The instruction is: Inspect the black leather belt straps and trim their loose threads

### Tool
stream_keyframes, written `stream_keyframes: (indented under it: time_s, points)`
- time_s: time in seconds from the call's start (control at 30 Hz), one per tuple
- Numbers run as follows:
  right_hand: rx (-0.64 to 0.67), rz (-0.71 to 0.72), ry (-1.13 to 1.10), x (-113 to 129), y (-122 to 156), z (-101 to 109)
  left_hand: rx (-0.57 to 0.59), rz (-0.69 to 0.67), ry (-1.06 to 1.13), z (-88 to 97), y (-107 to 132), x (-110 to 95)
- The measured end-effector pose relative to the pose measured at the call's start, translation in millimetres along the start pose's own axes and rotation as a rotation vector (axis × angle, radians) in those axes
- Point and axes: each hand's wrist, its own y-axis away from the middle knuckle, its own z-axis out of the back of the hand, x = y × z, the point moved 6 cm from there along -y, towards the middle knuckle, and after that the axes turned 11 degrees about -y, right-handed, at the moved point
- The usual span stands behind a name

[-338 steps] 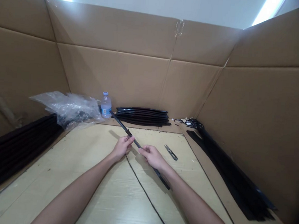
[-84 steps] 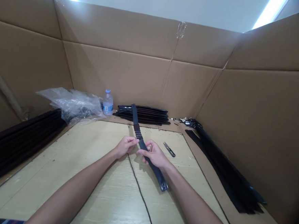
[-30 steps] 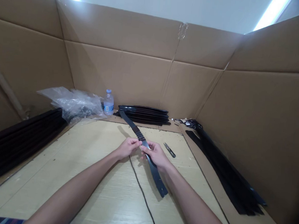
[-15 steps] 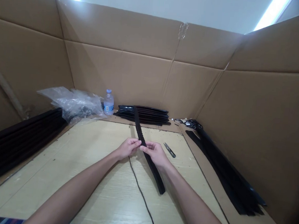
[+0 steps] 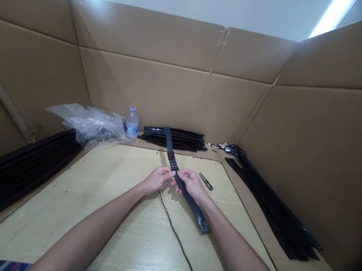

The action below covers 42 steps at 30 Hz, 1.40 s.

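Head view: you are pinching the strap (image 5: 194,206) in both hands, and it is slanting from beyond your fingers back toward your right forearm. Your left hand (image 5: 158,180) is pressing thumb and forefinger together on its left edge, at the near end of the ribbed wrap (image 5: 173,164). Your right hand (image 5: 190,182) is nipping it just beside, thumb on top. Half a second ago a narrow matte side was showing; now the glossy face is turning up, with a hole showing at the near end. You seem to be rolling the strap between your grips, so the ribs are now facing you, ready for working or checking.

Your fingers are hiding the spot where they are gripping, and the strap's underside is staying out of sight. Beyond your fingers, its far end is overlapping the stack (image 5: 193,141); you cannot tell whether they are touching. The cord (image 5: 174,231) is vanishing beneath your left hand, so any join is unclear, and the lower edge is cutting it off. Snips (image 5: 206,181) are lying near your right fingers, to their right.
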Motion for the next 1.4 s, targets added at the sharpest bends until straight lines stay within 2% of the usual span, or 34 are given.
stream_keyframes:
  time_s: [0.37,0.5,0.63,0.8,0.93,1.13,1.4]
  points:
    - [-0.051,-0.026,0.159,2,2,4,-0.114,-0.039,-0.002,6.8,-3,4]
    - [-0.060,-0.024,0.182,1,0,5,-0.133,-0.061,-0.033,7.2,-3,0]
    - [-0.007,-0.059,0.159,0,0,3,-0.133,-0.111,-0.035,3.9,-1,-4]
    - [0.087,-0.170,0.083,-6,1,1,-0.159,-0.124,-0.008,3.8,-2,6]
    - [0.104,-0.201,0.005,-8,0,1,-0.177,-0.131,0.013,4.3,-3,7]
    - [0.063,-0.148,-0.002,-7,-3,3,-0.121,-0.172,0.018,-2.0,-2,0]
    - [-0.062,-0.138,0.180,-13,-5,10,-0.246,-0.082,-0.037,7.1,-6,7]
